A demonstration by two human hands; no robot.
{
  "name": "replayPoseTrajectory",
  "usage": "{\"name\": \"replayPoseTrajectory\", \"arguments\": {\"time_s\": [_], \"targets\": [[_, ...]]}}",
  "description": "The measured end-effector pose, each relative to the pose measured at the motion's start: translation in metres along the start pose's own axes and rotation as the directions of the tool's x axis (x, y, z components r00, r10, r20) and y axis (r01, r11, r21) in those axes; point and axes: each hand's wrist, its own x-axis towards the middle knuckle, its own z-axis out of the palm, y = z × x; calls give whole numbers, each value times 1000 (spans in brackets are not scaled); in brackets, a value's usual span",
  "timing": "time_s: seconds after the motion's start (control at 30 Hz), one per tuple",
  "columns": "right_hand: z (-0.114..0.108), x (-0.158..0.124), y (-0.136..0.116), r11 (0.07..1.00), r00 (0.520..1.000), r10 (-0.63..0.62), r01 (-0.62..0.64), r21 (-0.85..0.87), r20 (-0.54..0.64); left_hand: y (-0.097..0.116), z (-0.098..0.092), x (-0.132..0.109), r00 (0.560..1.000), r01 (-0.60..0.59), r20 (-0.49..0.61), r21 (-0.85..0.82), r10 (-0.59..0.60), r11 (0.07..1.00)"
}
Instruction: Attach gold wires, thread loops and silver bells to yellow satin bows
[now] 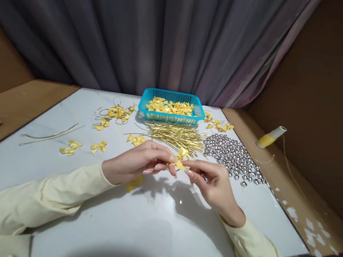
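A: How is the yellow bow (181, 156) gripped?
B: It is pinched at centre frame, above the table (146, 229), between the fingertips of the left hand (143, 158) and the right hand (211, 181). Whether a wire is also held cannot be told.
A: What seems done?
B: The bow is already formed. In the upper left, a cluster of bows (118, 113) is tangled with looped wires; those pieces are judged further along.
A: And left?
B: Just beyond the hands, loose gold wires (178, 137) are heaped; silver beads (233, 157) are spread right of centre. More bows are held in the blue basket (170, 114), so much is probably unfinished.
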Motion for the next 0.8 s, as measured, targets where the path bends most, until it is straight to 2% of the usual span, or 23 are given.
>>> {"name": "replayPoseTrajectory", "arguments": {"time_s": [0.37,0.63,0.8], "targets": [[1,-1,0,995,996,89,-90,42,19,-6,2,0,993,-99,-48,147,108,984],[3,-3,-1,998,998,62,-62,20,10,-5,5,-3,981,-152,-79,261,177,953],[1,-2,-2,1000,1000,22,-22,17,15,-6,4,-3,988,-131,-64,169,144,977]]}}
